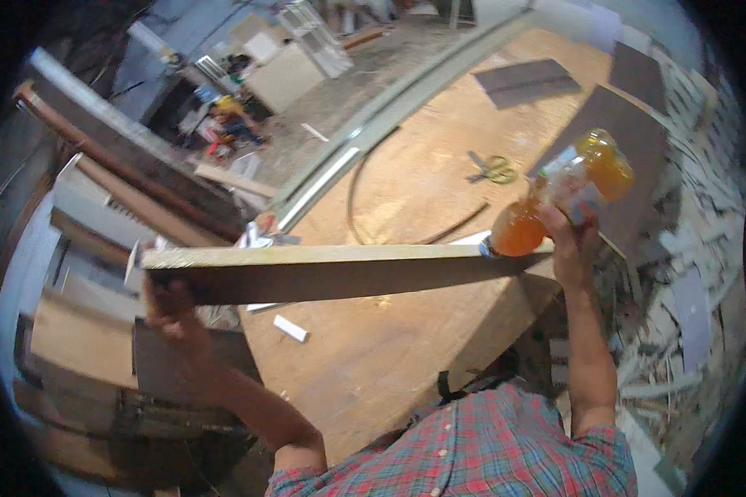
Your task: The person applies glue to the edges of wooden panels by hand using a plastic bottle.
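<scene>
Left hand: fingers wrapped around the near end of a long pale wooden plank, which is held level above the plywood workbench.
Right hand: clasped around a clear plastic bottle of orange liquid, tipped neck-down.
Bottle mouth: touching the plank's far end, just left of the grip.
Beyond: yellow-handled scissors on the bench.

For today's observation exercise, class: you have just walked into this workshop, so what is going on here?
A person in a plaid shirt stands at a plywood workbench. The left hand grips one end of a long wooden board, held roughly level above the bench. The right hand holds a tilted bottle of orange liquid, its mouth at the board's far end. Scissors lie further back on the bench.
</scene>
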A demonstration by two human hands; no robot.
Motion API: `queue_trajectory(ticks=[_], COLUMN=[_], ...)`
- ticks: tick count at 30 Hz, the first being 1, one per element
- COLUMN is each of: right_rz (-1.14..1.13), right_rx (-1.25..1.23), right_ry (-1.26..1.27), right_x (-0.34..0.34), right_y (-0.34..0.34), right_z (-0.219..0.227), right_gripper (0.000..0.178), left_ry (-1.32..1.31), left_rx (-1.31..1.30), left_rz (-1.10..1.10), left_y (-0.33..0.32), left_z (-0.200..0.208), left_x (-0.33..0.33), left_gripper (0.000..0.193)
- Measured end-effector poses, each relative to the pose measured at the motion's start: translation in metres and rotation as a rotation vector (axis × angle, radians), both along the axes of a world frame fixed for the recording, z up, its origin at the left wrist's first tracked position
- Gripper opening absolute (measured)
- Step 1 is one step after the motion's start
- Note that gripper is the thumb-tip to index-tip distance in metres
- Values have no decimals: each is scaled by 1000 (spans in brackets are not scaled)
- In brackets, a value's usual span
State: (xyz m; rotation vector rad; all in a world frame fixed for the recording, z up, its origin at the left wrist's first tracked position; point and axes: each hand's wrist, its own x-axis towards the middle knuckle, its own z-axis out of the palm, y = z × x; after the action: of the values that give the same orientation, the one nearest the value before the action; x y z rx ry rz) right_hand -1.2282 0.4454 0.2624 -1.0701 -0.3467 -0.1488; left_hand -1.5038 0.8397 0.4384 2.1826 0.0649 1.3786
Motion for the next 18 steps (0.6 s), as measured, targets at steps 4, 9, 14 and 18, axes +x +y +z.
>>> queue_trajectory(ticks=[4,9,14,18], right_rz=[78,295,564,548], right_rx=[132,119,329,457], right_ry=[-54,-282,-464,-703], right_x=[-17,-33,-85,-104], right_y=[36,93,136,200], right_z=[53,100,196,249], right_gripper=[32,43,36,41], left_ry=[-26,-9,-5,19], left_rx=[20,86,71,30], left_rz=[9,24,27,8], left_y=[-27,-29,-43,-38], left_z=[12,15,17,3], left_x=[18,10,-2,-4], left_gripper=[61,59,57,57])
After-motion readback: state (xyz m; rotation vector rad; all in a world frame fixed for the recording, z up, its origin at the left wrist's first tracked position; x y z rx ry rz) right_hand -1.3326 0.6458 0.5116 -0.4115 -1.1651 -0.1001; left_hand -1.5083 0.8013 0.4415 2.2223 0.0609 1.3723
